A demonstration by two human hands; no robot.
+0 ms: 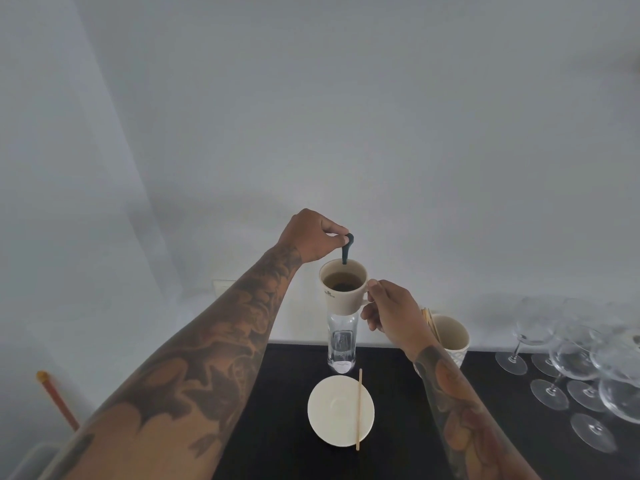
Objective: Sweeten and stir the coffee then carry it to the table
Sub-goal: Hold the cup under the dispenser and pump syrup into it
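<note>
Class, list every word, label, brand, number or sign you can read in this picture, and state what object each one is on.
No text can be read as it stands.
Cup: a small dark logo with lettering under the rim, too small and blurred to read.
Glass bottle: an embossed mark on the front, not legible.
Saucer, wooden stirrer, beige holder cup, wine glasses: no visible text.
</note>
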